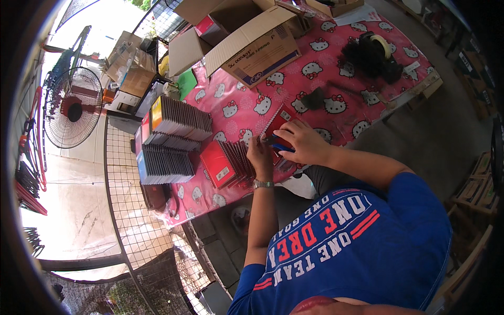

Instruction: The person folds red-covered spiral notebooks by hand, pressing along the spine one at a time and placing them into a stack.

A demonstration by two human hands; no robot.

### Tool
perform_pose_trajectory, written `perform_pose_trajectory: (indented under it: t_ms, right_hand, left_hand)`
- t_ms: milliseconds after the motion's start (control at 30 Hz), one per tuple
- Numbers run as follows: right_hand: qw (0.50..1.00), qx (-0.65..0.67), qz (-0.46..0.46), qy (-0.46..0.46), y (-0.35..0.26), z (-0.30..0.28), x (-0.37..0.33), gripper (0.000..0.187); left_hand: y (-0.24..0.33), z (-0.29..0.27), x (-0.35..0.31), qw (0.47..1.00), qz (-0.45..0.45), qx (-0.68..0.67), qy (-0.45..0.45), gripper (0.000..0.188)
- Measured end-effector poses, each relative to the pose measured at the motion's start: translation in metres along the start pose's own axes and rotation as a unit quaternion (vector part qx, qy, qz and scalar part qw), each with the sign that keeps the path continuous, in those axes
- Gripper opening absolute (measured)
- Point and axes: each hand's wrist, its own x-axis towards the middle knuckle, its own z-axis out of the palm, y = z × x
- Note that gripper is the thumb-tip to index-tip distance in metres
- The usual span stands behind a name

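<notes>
A red spiral notebook [282,116] lies on the pink patterned tablecloth in front of me, tilted at an angle. My right hand [305,140] rests over it, closed round a small blue-handled tool [284,147] that looks like pliers; its dark tip points at the notebook's bound edge. Beside that tip, my left hand [258,156] pinches the notebook's edge, a metal watch on its wrist. Just left of this hand, a leaning row of red spiral notebooks [222,167] sits on the cloth. The tool's jaws are partly hidden by my fingers.
Stacked notebooks with yellow [173,116] and blue [164,165] covers stand at the table's left end. An open cardboard box [262,55] stands at the back. A black fuzzy bundle [367,56] and a tape roll [381,46] lie far right. A fan [73,108] stands left.
</notes>
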Motion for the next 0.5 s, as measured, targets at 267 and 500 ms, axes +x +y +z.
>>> perform_pose_trajectory:
  t_ms: [267, 500]
  right_hand:
    - [0.997, 0.007, 0.026, -0.066, -0.007, 0.001, 0.006, 0.044]
    - [0.866, 0.44, 0.212, -0.109, 0.002, -0.008, -0.005, 0.041]
  left_hand:
    - [-0.019, -0.002, -0.006, 0.998, 0.049, 0.01, 0.035, 0.019]
    - [0.037, -0.039, -0.012, 0.978, 0.131, 0.039, 0.156, 0.015]
